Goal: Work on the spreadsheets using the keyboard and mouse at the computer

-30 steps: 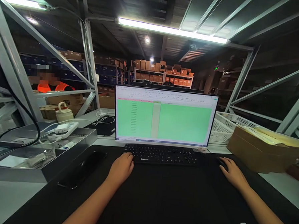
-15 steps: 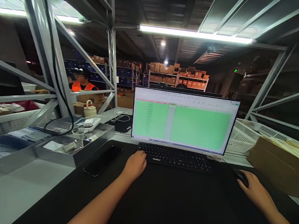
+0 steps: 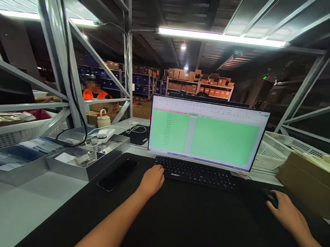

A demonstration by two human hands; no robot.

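Observation:
My left hand (image 3: 152, 179) rests at the left end of a black keyboard (image 3: 195, 173), its fingers lying over the keys and holding nothing. Over at the right, my right hand (image 3: 285, 210) is curved around a black computer mouse (image 3: 271, 197) on the dark desk mat (image 3: 198, 217). Behind the keyboard stands a monitor (image 3: 222, 139) showing a spreadsheet with a green background and one pale column. A black smartphone (image 3: 118, 175) lies flat on the mat, left of my left hand.
Grey open trays (image 3: 89, 169) with small items and a power strip (image 3: 103, 135) stand at left, near a cream lidded cup (image 3: 103, 120). A cardboard box (image 3: 307, 184) and white baskets (image 3: 271, 155) flank the right. Metal rack posts (image 3: 129, 59) frame the desk; a person in an orange vest (image 3: 97, 94) is beyond.
The camera view has turned slightly left, so everything appears a little farther right. Both hands stay in place, on the keyboard and on the mouse.

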